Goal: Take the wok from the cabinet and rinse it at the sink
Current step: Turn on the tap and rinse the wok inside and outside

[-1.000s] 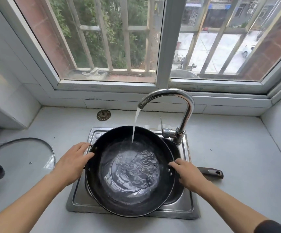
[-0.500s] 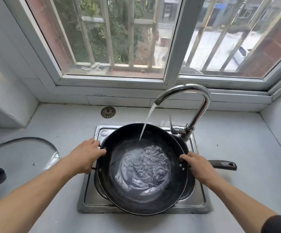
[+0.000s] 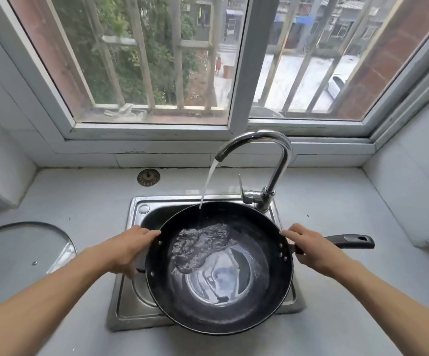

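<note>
The black wok [image 3: 218, 268] is sitting over the steel sink [image 3: 136, 304], its rim overhanging the sink's near edge. Water is pooling in the bowl; a churned patch is showing in the upper left of the pool, below where the stream [image 3: 207, 183] is entering at the far rim. The stream is falling from the chrome faucet [image 3: 272, 155], which is standing at the sink's back right corner.

The left hand [image 3: 128, 250] is gripping the wok's left side, fingers lying along the rim and the thumb curling round the small side handle. The right hand [image 3: 311, 249] is gripping the base of the long black handle [image 3: 349, 241], fingers wrapping over it next to the rim; the handle is pointing right over the counter.

A glass lid [image 3: 23, 250] is lying flat on the pale counter [image 3: 349, 291], well to the left of the sink. A round metal strainer [image 3: 148, 177] is lying on the counter behind the sink, near the wall. A barred window [image 3: 157, 60] is filling the wall above.
</note>
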